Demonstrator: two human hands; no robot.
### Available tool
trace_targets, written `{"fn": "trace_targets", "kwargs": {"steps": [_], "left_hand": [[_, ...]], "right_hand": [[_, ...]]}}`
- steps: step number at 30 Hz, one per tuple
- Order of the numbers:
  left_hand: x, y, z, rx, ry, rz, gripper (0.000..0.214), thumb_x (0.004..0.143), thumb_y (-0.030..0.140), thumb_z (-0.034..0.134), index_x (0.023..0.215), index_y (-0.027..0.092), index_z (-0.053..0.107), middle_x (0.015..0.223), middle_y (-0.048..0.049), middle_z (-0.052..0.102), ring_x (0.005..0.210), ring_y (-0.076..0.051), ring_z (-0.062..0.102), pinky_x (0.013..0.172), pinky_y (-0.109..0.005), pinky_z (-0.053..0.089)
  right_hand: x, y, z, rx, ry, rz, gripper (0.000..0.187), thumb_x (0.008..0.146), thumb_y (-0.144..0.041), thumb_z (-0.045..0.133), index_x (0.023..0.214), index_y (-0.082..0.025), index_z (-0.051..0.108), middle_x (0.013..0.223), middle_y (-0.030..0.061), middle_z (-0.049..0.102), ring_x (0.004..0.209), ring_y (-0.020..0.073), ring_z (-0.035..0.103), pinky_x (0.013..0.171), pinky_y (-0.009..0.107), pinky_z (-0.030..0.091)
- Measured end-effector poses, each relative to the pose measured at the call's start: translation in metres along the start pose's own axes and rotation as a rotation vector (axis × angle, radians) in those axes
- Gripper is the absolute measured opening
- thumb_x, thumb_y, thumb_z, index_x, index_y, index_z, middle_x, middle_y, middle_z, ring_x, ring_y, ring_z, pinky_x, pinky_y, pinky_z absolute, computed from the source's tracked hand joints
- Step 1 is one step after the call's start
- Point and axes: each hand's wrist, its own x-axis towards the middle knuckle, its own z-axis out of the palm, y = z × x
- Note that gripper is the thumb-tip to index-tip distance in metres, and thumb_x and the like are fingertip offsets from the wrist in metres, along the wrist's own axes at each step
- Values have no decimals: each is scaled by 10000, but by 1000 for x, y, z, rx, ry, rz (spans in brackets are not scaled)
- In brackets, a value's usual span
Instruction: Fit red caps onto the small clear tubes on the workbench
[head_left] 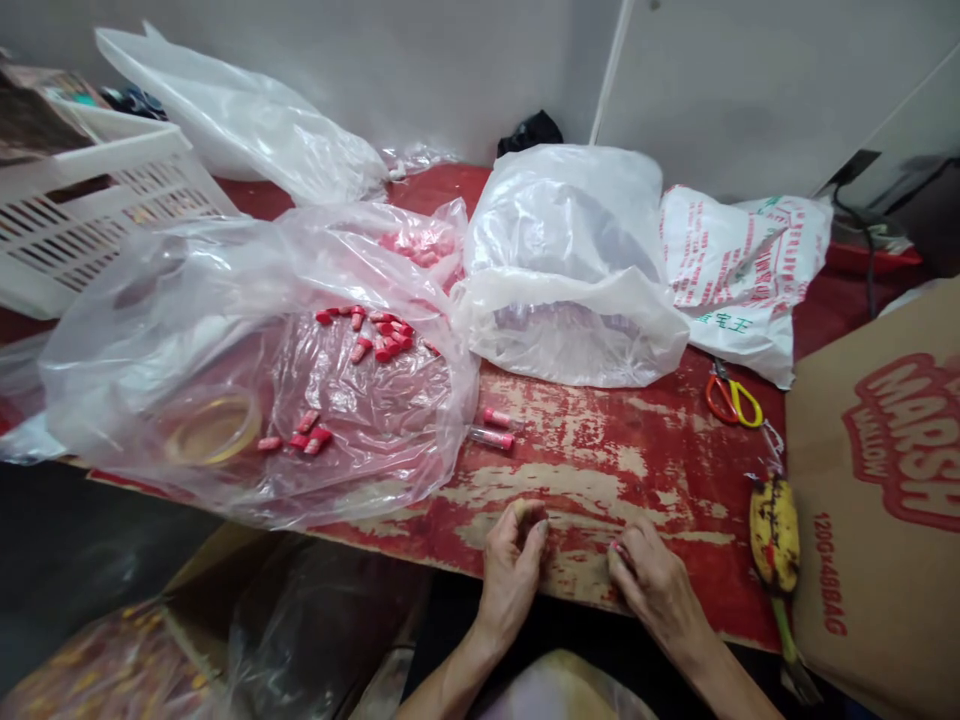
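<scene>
My left hand (516,568) rests at the near edge of the worn red table (600,470), fingers curled into a loose fist; whatever is inside is hidden. My right hand (651,580) lies beside it with fingers bent, and a small pink-red piece shows at its fingertips. Two small clear tubes with pink caps (495,428) lie on the table a little beyond my hands. To the left, a large clear plastic bag (247,360) holds several loose pink caps (379,335).
A white plastic bag (570,270) stands in the middle, a printed bag (739,265) to its right. Orange-handled scissors (731,398) and a spotted banana (775,535) lie at right, beside a cardboard box (885,480). A white crate (90,210) stands far left.
</scene>
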Motion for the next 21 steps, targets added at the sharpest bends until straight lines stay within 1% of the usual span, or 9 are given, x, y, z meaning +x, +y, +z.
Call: {"fn": "trace_targets", "kwargs": {"steps": [2,4,6,8,9,12,15,19,21], "left_hand": [[2,2,1,-8,1,-2,249,762,375,635,921,184,640,864,-51,634,760,-177,598,624,-241,501],[2,5,1,-41,-13,-32,263,760,385,636,927,182,624,824,-32,622,669,-147,581,583,-232,490],[1,9,0,-92,-27,-74,286,751,397,645,931,180,600,780,-8,607,584,-117,556,541,-222,473],[-1,11,0,-132,-26,-103,302,734,402,660,921,177,586,750,7,597,545,-100,545,520,-213,461],[-2,12,0,-141,-21,-107,303,728,398,667,914,174,584,744,10,596,542,-96,546,517,-208,459],[-3,13,1,-136,-8,-102,294,723,379,674,908,168,588,740,15,596,537,-83,537,522,-199,458],[-3,11,2,-121,-15,-95,296,735,379,668,927,169,584,749,18,592,537,-77,523,527,-197,451],[-3,6,3,-92,-16,-45,271,767,379,650,934,175,586,764,19,577,574,-80,514,569,-202,458],[-3,5,3,-96,-14,-52,266,772,379,650,934,178,584,767,22,572,580,-81,518,570,-200,456]], "right_hand": [[2,-4,-3,14,-11,29,149,917,-169,361,782,-225,389,753,9,471,618,140,527,563,250,424],[6,-10,-6,33,-12,58,123,920,-186,364,819,-221,423,759,10,488,616,140,537,556,250,423],[11,-17,-5,33,38,77,88,921,-202,383,876,-214,458,762,13,506,634,145,546,568,252,425],[17,-24,-1,-15,97,67,98,913,-197,386,866,-211,471,748,13,510,632,150,542,570,257,417],[20,-27,1,-51,113,51,122,907,-185,377,829,-212,468,743,15,510,621,150,537,558,260,406],[27,-33,7,-93,100,13,158,882,-155,364,760,-214,446,734,12,507,587,140,533,525,257,382],[30,-34,9,-90,126,19,142,875,-149,377,777,-208,462,734,13,515,614,143,549,550,255,395],[30,-32,8,-141,85,-11,159,864,-137,358,841,-200,502,792,36,551,654,160,566,544,268,386],[29,-31,8,-140,100,-3,153,865,-141,370,888,-197,510,820,41,565,681,163,574,560,267,391]]}}
